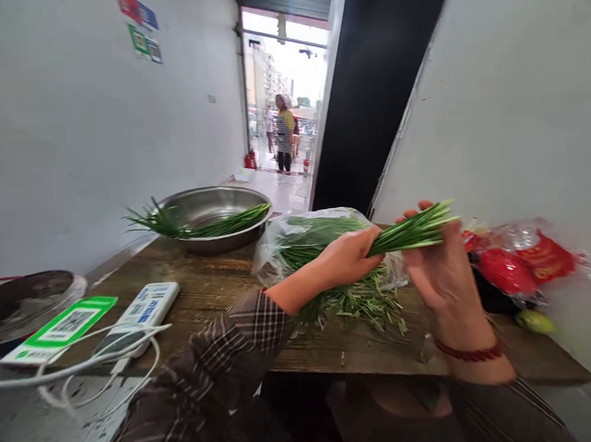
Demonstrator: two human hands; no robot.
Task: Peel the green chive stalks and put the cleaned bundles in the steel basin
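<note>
My left hand is closed around a bunch of garlic chives, lifted above the table with its pale ends pointing right. At those ends is my right hand, palm toward me. Its fingers are stretched out behind the stalks and its thumb stands at the pale tips, not wrapped round them. Beneath my hands, a clear plastic bag holds more chives. Loose trimmed chive bits lie on the wooden table in front of the bag.
A steel basin with chives stands at the back left. Nearer are a payment device, a green QR-code card, white cables and a bin. Red packages and a yellow-green fruit lie right. A person stands at the doorway.
</note>
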